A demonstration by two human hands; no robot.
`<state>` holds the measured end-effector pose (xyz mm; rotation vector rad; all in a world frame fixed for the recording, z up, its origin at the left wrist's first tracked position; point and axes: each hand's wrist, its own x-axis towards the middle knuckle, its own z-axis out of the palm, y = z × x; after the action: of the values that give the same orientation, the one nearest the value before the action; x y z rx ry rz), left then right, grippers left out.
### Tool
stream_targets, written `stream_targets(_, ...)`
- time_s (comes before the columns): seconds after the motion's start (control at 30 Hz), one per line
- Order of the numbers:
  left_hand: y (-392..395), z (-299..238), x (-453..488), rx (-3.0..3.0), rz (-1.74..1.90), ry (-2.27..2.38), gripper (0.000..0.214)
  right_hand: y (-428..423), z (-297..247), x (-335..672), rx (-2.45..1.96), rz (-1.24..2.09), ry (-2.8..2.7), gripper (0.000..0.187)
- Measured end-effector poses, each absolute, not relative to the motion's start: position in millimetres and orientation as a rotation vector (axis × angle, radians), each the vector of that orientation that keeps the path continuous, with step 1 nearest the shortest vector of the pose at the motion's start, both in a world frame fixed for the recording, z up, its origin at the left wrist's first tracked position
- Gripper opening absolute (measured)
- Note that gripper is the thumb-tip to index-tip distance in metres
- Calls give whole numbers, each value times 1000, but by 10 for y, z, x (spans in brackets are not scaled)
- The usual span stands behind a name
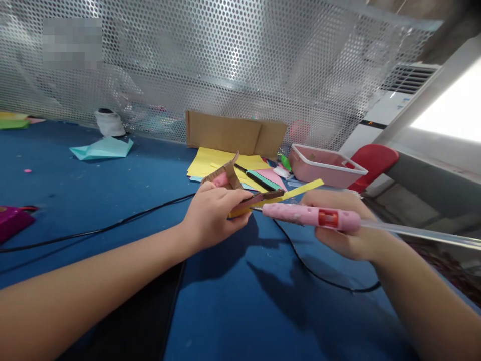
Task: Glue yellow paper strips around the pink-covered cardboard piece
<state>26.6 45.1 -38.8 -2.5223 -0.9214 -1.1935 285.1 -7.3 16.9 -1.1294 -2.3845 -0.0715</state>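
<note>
My left hand (pixel 216 213) grips a small brown cardboard piece (pixel 235 178) with raised flaps and something pink inside it. A yellow paper strip (pixel 300 189) runs along the cardboard's lower edge and sticks out freely to the right. Wrapped round a pink hot glue gun (pixel 293 213) is my right hand (pixel 345 240), its fingers partly hidden behind the tool. The gun's metal nozzle touches or nearly touches the strip beside my left fingertips; I cannot tell which. A clear glue stick (pixel 417 234) extends from its rear.
Yellow paper sheets (pixel 210 159), a black pen-like object (pixel 263 180) and a pink basket (pixel 323 168) lie beyond my hands. Cardboard (pixel 225 131) stands at the back. A black cable (pixel 150 208) crosses the blue table (pixel 225 311). Folded turquoise paper (pixel 105 149) lies left.
</note>
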Motion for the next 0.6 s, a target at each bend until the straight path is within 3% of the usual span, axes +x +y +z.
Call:
stream_targets(0.2, 408, -417, 295, -2554, -1159, -816, 25, -56, 184, 2668, -1038, -71, -2489, 6)
stream_targets(0.6, 396, -416, 289, -2578, -1169, -833, 33, -5, 126, 2596, -1054, -251, -2527, 16)
